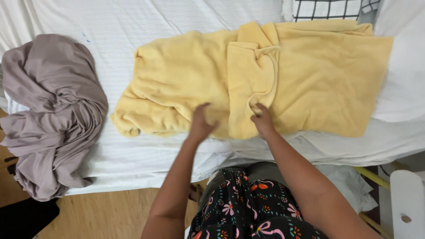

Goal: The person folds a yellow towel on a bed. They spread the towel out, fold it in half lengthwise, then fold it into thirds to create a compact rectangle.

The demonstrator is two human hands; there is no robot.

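Lying spread across a white sheet (133, 31) that covers the bed, a yellow fleece garment (327, 75) is seen from above, its body stretched out toward the right and its bunched end gathered toward the left. A folded sleeve or flap is laid over the middle of it, running from the upper edge down to the near edge. The left hand (200, 124) is placed on the near edge of the garment just left of that flap; it is blurred, so whether its fingers are flat on the cloth or closed on it cannot be told. The right hand (264, 122) is set at the lower end of the flap, its fingers curled into the fleece where a fold is gathered, and the cloth appears to be pinched there. The two hands are held near each other, with the flap between them, and both forearms are stretched forward from a dark floral-printed garment (248, 208) worn by the person. A crumpled grey-mauve cloth (53, 110) is heaped at the left edge of the bed, well apart from the hands, partly hanging over the side. A black-and-white checked fabric (327, 9) is visible at the top edge, just beyond the yellow garment. A wooden floor (102, 212) is seen below the bed.
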